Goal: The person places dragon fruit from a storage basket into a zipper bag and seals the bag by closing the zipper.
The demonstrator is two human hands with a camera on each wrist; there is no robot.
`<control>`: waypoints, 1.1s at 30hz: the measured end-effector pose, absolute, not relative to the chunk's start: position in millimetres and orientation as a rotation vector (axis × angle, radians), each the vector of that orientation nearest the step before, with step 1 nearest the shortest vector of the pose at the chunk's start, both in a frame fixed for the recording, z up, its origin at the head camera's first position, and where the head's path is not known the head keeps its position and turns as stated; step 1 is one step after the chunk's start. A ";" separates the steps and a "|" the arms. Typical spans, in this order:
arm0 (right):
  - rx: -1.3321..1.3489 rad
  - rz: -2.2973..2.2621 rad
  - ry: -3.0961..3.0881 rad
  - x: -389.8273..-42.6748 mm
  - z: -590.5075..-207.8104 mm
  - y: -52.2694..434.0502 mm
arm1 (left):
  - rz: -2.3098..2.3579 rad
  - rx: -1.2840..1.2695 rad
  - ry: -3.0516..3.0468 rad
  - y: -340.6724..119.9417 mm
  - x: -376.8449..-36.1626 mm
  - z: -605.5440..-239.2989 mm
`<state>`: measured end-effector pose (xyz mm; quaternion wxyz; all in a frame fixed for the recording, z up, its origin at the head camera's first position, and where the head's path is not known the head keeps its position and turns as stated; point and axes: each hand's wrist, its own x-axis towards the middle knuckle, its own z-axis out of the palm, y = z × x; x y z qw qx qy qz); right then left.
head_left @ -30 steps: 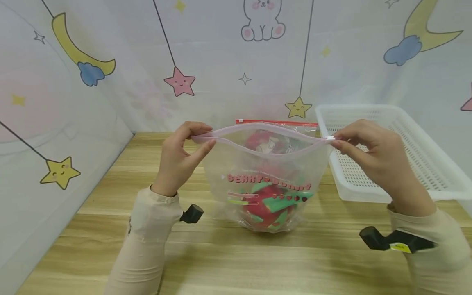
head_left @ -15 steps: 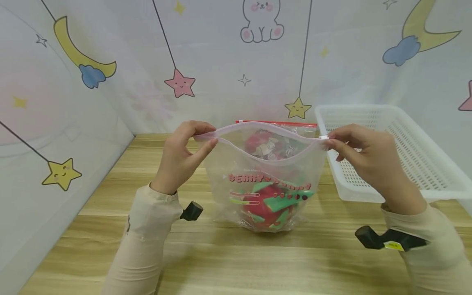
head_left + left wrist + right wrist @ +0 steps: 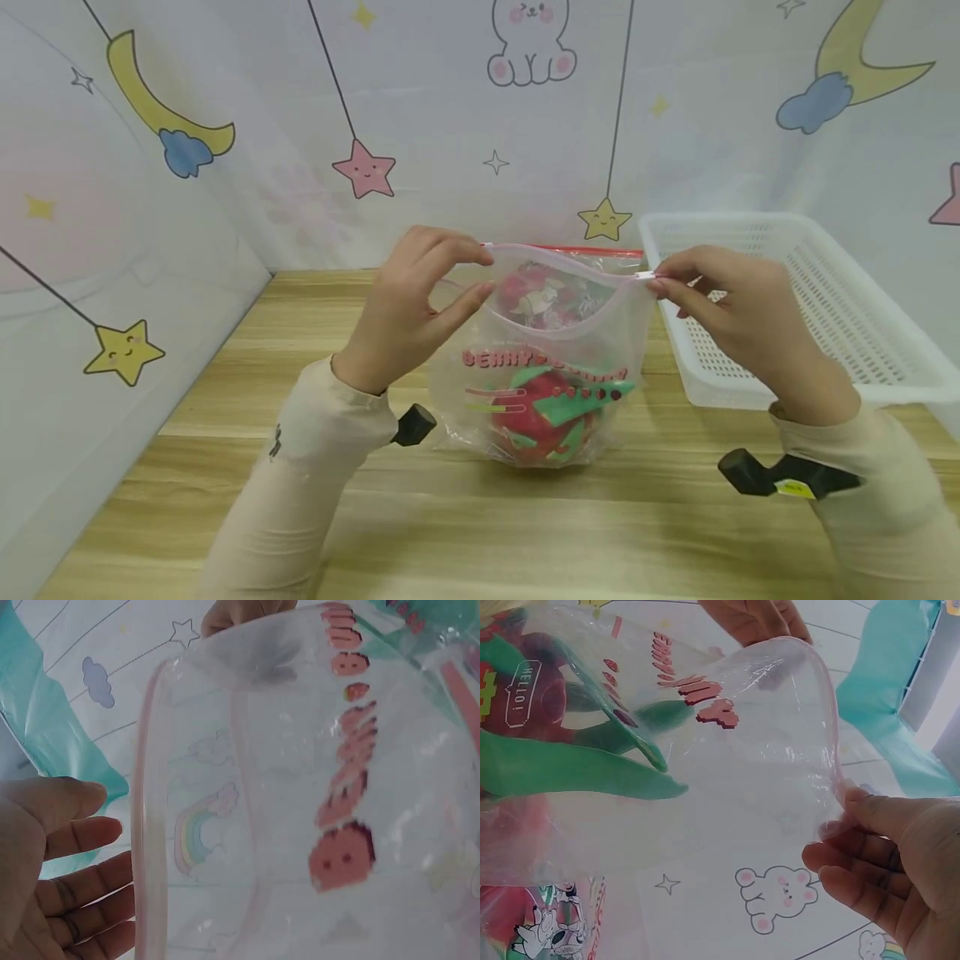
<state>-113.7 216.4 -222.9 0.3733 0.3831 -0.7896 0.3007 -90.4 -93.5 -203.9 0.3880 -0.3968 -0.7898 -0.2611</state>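
A clear zip bag (image 3: 480,379) with a pale pink zip edge and red "Berry Bunny" lettering stands on the table, its mouth gaping. Inside sits a round red item (image 3: 543,408) with green leaf-like flaps, resembling a dragon fruit. My right hand (image 3: 738,312) pinches the bag's right top corner at the white slider (image 3: 645,275). At the left part of the zip edge is my left hand (image 3: 420,304), thumb and fingers spread apart. The left wrist view shows these left fingers (image 3: 86,900) relaxed right beside the pink edge, pinching nothing.
Behind the bag stands another clear bag with a red zip strip (image 3: 592,252), a red item showing through it. A white perforated plastic basket (image 3: 701,392) is at the back right. A patterned cloth backdrop (image 3: 450,108) rises behind the wooden table (image 3: 225,475).
My left hand has let go of the bag's left corner and moved right along the zip edge, its fingers spreading. My right hand has drawn slightly left with the slider corner.
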 end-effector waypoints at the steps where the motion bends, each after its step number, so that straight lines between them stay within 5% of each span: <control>1: 0.984 0.764 -2.027 -113.2 -222.3 215.9 | -0.650 -1.035 -2.011 -88.6 -89.5 -202.7; 14: 1.014 0.671 -2.045 -109.2 -217.1 212.2 | -0.464 -1.229 -2.063 -26.3 -90.4 -195.2; 33: 1.054 0.699 -2.098 -104.0 -210.3 204.7 | -0.261 -1.070 -2.364 5.7 -93.3 -177.9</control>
